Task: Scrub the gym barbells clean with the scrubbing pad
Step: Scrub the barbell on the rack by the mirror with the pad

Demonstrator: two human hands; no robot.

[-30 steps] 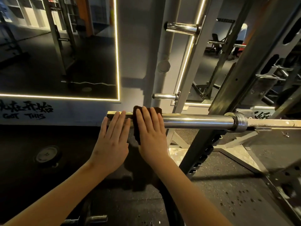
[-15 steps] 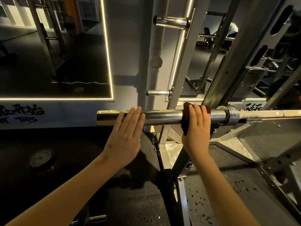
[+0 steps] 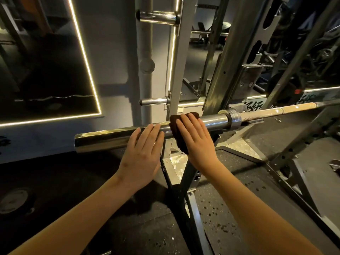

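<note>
A chrome barbell (image 3: 103, 138) lies across the rack, its sleeve end pointing left and its thinner, worn shaft running off to the right. A dark brown scrubbing pad (image 3: 176, 129) is draped over the sleeve. My right hand (image 3: 195, 137) presses the pad flat onto the sleeve, fingers straight. My left hand (image 3: 143, 150) rests flat on the sleeve just left of the pad, fingers straight. The part of the pad under my right palm is hidden.
The grey rack upright (image 3: 237, 57) rises right behind the bar's collar (image 3: 234, 117). Chrome storage pegs (image 3: 156, 17) stick out from a post behind. A wall mirror with a lit edge (image 3: 86, 57) is at left. A weight plate (image 3: 13, 200) lies on the black floor.
My right hand has slid the pad back left along the sleeve from near the collar. My left hand has stayed on the sleeve. The view has shifted, so the bar looks tilted.
</note>
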